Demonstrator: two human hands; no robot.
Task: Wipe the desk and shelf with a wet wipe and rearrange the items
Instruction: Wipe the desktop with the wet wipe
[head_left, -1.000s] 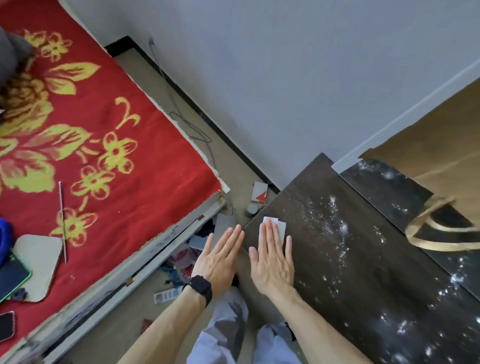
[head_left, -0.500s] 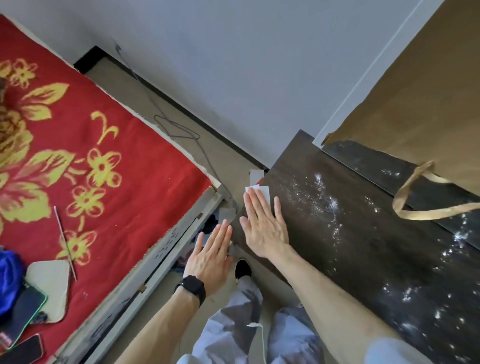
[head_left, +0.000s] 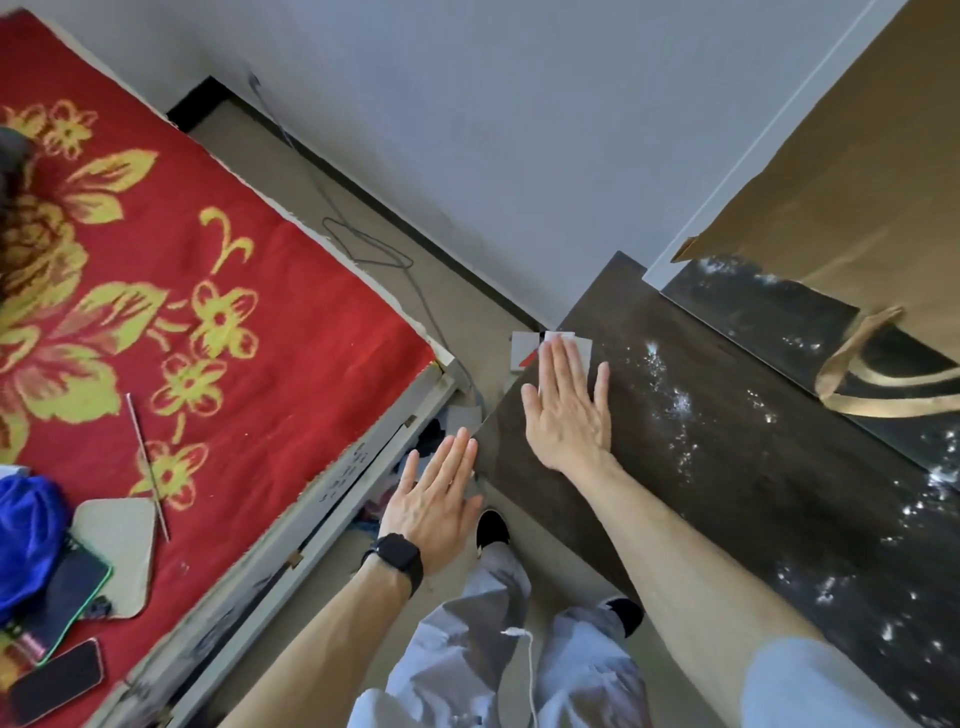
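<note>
A dark wooden desk (head_left: 727, 493) runs from the middle to the lower right, speckled with white dust. My right hand (head_left: 569, 410) lies flat near the desk's far left corner, pressing a white wet wipe (head_left: 579, 348) whose edge shows past my fingertips. My left hand (head_left: 434, 501), with a black watch on the wrist, hovers flat and holds nothing, just off the desk's left edge above the floor. A raised dark shelf surface (head_left: 753, 306) sits behind the desk top.
A brown paper bag (head_left: 857, 208) with a handle stands on the shelf at the right. A bed with a red flowered blanket (head_left: 182, 312) fills the left, holding phones and a blue cloth. A cable and small box (head_left: 522, 353) lie on the floor.
My right hand has slid the wipe forward along the desk's left edge towards the far corner. The left hand stayed beside the edge. The view has shifted.
</note>
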